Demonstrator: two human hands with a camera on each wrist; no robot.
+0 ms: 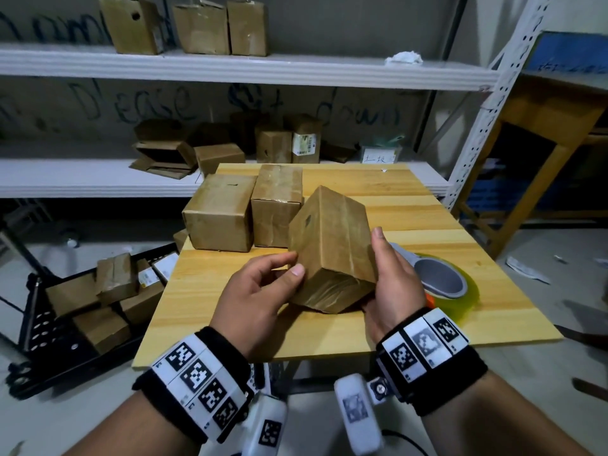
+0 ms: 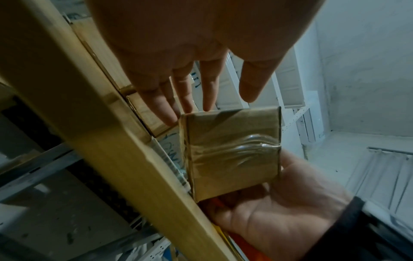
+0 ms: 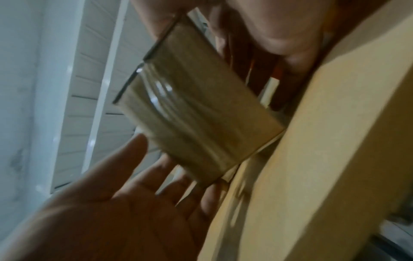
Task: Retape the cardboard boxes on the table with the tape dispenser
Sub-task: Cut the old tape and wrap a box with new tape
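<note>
A tilted cardboard box [image 1: 332,238] with glossy tape across its near end [image 2: 232,153] is held between both hands low over the front of the wooden table [image 1: 329,337]. My left hand [image 1: 263,287] pinches its lower left edge, thumb on the near end and fingers [image 2: 190,98] along the side. My right hand [image 1: 391,281] cradles the right side, thumb up along that face and straight fingers [image 3: 170,176] reaching under the box [image 3: 196,120]. The tape dispenser [image 1: 441,278], grey with a yellowish roll, lies on the table just behind my right hand. Two more boxes [image 1: 220,212] [image 1: 276,202] stand further back.
White shelves [image 1: 230,67] behind the table carry several more cardboard boxes. A black crate [image 1: 39,324] with boxes sits on the floor to the left. A wooden desk [image 1: 543,126] stands at the right, past a metal shelf post.
</note>
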